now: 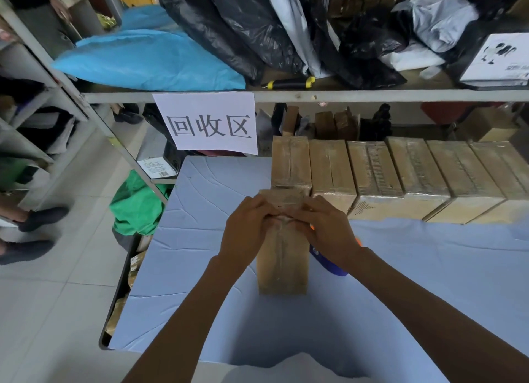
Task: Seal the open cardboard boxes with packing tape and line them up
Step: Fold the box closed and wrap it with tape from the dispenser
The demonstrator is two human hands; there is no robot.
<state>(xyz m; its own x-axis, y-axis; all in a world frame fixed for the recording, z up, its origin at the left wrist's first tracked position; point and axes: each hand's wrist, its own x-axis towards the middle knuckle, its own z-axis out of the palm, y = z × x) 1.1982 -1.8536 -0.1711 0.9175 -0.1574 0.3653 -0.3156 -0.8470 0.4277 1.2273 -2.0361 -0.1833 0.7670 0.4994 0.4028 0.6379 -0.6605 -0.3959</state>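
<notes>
Now the cardboard box stood on the blue tablecloth, just in front of the left end of the row of taped boxes. Both hands were on its top: the left hand and the right hand had fingers curled over the upper edge, pinching the flap or tape there. Left of the box the cloth lay bare up to the table edge. A blue tape dispenser was touching the box's right side.

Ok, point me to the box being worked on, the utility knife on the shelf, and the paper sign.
box being worked on (pixel 282 265), head view, taped top face below the hands
utility knife (pixel 289 83), head view, middle of its black handle
paper sign (pixel 209 125), head view, middle printed character
</notes>
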